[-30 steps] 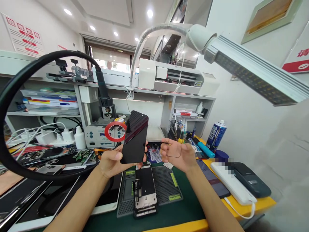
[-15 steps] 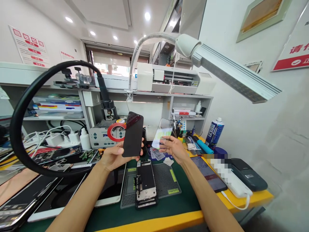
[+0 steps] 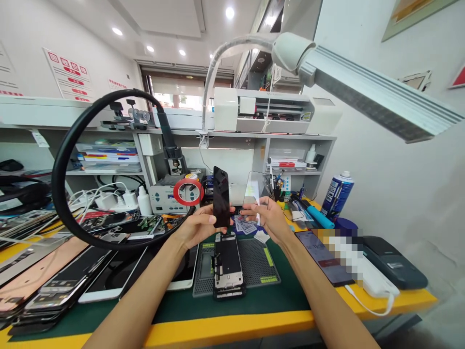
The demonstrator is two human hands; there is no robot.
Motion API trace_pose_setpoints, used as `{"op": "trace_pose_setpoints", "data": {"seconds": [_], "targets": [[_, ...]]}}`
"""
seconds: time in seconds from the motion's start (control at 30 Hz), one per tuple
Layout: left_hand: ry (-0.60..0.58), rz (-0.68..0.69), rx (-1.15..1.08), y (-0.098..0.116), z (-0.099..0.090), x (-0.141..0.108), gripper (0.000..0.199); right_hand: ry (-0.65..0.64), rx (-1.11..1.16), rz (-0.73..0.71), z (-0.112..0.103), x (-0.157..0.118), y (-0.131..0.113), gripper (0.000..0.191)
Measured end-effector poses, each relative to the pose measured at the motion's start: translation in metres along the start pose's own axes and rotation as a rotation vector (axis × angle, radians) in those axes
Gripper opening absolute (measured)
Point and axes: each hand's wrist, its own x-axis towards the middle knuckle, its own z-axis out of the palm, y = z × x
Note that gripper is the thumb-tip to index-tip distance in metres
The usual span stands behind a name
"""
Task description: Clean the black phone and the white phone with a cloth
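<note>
My left hand (image 3: 199, 226) grips a black phone screen panel (image 3: 221, 198) by its lower part, held upright and turned partly edge-on. To the right of it, my right hand (image 3: 269, 219) pinches a clear phone-sized glass sheet (image 3: 251, 195) near its bottom edge. The two pieces are apart. Below them lies a phone display assembly (image 3: 228, 265), with its black back and metal parts facing up. It rests on a grey perforated mat (image 3: 259, 271) on the green bench surface.
A black cable loop (image 3: 58, 179) curves over the left side, above tablets and stacked phone screens (image 3: 58, 286). Red tape (image 3: 188, 192) stands against a control box. At right are a spray can (image 3: 337, 196), a phone (image 3: 323, 257) and a white power strip (image 3: 379, 281). A lamp (image 3: 366, 89) hangs overhead.
The view has swung left, so the scene sits further right. The black panel has turned more edge-on, and the clear sheet stands more upright. Both hands keep their hold.
</note>
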Motion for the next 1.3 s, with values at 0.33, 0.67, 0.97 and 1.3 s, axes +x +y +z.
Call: {"op": "trace_pose_setpoints", "data": {"seconds": [0.33, 0.67, 0.97, 1.3], "targets": [[0.011, -0.051, 0.017, -0.003, 0.011, 0.001, 0.05, 0.059, -0.008, -0.008, 0.008, 0.0, 0.003, 0.042], [0.027, -0.054, 0.055, -0.005, 0.018, 0.004, 0.052, 0.12, -0.035, 0.019, 0.01, 0.001, 0.005, 0.041], [0.046, -0.053, 0.029, -0.007, 0.016, 0.003, 0.048, 0.132, 0.002, 0.054, 0.012, -0.002, -0.001, 0.042], [0.017, -0.07, 0.077, -0.009, 0.025, 0.003, 0.049, 0.203, -0.089, -0.016, 0.017, 0.0, 0.012, 0.048]]}}
